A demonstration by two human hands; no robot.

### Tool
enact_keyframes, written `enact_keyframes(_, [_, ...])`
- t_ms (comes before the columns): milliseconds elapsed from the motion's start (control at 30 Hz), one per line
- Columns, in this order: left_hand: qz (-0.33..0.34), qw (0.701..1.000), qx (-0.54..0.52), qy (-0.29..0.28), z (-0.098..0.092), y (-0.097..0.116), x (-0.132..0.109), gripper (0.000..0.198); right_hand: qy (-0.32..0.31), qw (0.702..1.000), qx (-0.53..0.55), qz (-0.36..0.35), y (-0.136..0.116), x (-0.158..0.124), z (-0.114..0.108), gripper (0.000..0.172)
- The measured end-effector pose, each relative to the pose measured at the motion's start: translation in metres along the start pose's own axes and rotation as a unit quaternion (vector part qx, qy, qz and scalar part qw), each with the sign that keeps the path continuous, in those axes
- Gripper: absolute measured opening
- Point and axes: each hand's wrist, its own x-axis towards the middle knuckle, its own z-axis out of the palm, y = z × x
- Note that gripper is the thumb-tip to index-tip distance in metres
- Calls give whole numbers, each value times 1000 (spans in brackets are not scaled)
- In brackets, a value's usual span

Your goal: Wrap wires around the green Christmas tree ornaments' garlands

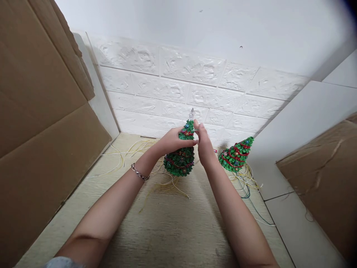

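Note:
A small green Christmas tree [180, 163] with red garland, tiny ornaments and a clear pointed topper [192, 112] stands on the wooden surface. My left hand [175, 140] is wrapped around its upper part from the left, the thumb lying across the front. Just right of the treetop, my right hand [204, 145] has its fingers bent together at a thin pale wire [196, 130]. The fingertips are partly hidden, so their exact grip is hard to see. To the right, a second similar tree [236, 155] leans rightward.
Loose yellow and white wires [134, 149] spread behind and left of the held tree. More wires [245, 178], some green, lie under the second tree. Cardboard [41, 93] rises at left, another cardboard piece [329, 175] at right. A white brick-patterned wall [173, 89] closes the back.

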Motion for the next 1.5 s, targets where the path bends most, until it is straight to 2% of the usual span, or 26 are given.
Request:
enact_keyframes(67, [2,1000,-4,-3,-2,1,0,38,28,997,49,46,1,0,0,76])
enact_keyframes(133, [-4,1000,-2,-5,-3,1,-1,41,45,996,62,49,0,0,-1,70])
enact_keyframes(267, [-12,1000,16,-6,-1,0,0,37,44,997,-21,-59,-7,-4,-6,54])
enact_keyframes(400, [1,999,17,-29,3,-1,1,28,57,976,-127,-168,-14,-7,-7,56])
enact_keyframes(567, [10,1000,-2,-27,7,0,0,24,34,952,-205,-225,-12,-9,-2,59])
enact_keyframes(633, [13,1000,-5,-15,6,-1,0,24,23,951,-215,-221,-9,-8,-1,61])
enact_keyframes(733, [12,1000,-3,2,3,-3,2,24,-4,961,-214,-177,-5,-5,-3,65])
enact_keyframes(833, [6,999,-22,25,0,-4,3,28,-37,973,-186,-132,-4,-2,-5,71])
enact_keyframes(900, [2,998,-45,49,-1,-4,3,30,-49,980,-149,-120,-6,-2,-3,67])
enact_keyframes(967, [-11,994,-69,82,0,-3,3,29,-29,990,-92,-104,-9,-4,0,56])
enact_keyframes(1067, [-29,986,-103,129,2,-2,2,30,35,998,6,-58,-12,-9,3,42])
enact_keyframes(1167, [-36,982,-108,151,2,-2,1,35,91,995,37,-24,-15,-11,-1,41])
enact_keyframes(1233, [-42,983,-98,151,1,-2,1,39,145,988,-3,-51,-16,-10,-8,44])
enact_keyframes(1300, [-45,985,-86,141,-1,-2,1,41,184,973,-70,-120,-15,-5,-18,41])
enact_keyframes(1333, [-45,987,-81,135,-2,-2,1,41,184,965,-102,-154,-14,-1,-24,38])
enact_keyframes(1400, [-41,988,-77,124,-2,-2,1,40,133,963,-140,-189,-11,7,-36,36])
enact_keyframes(1500, [-37,989,-85,113,-1,-3,1,39,17,982,-114,-150,-4,16,-48,41])
